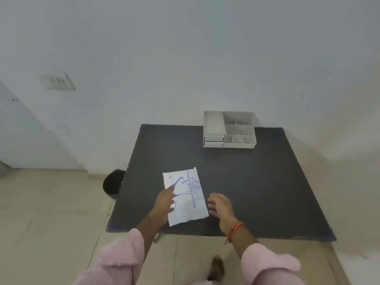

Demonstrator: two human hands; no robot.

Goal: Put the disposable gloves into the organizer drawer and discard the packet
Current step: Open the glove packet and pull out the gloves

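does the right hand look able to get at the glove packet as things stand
Probably yes. The right hand hovers open just beside the packet on the dark table, with nothing between them. The left hand lies over the packet's other side, leaving the near edge free.

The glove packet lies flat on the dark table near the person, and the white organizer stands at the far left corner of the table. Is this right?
Not quite. The head view shows the glove packet flat on the dark table near the person, but the white organizer stands at the far edge towards the right, against the wall, not at the far left corner.
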